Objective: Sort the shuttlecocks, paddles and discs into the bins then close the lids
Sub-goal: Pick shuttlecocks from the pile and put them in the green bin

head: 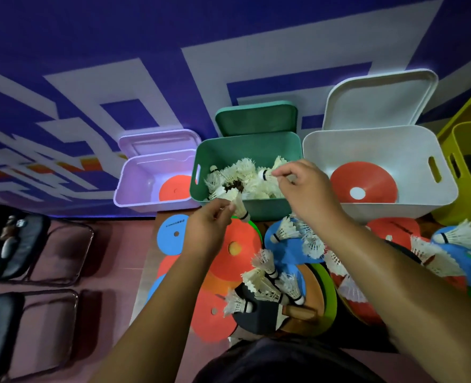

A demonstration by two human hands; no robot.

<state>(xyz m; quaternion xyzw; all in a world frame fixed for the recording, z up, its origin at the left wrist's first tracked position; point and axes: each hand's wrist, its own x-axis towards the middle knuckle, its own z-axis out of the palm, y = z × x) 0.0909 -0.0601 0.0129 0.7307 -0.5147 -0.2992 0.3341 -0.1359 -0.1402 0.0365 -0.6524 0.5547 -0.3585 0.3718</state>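
Head cam: L hand (209,217) pinches shuttlecock (240,205) at green bin (264,209) front rim; R hand (304,189) pinches second shuttlecock (268,174) over bin's pile, lid (256,117) up.

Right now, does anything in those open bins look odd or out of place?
One thing: in the green bin, among the white shuttlecocks, sits a dark brown clump. It stands out against the pale feathers all around it. I cannot tell what it is.

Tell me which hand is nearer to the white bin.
Right. Right hand: over the green bin's right edge, beside the white bin. Left hand: before the green bin, farther left.
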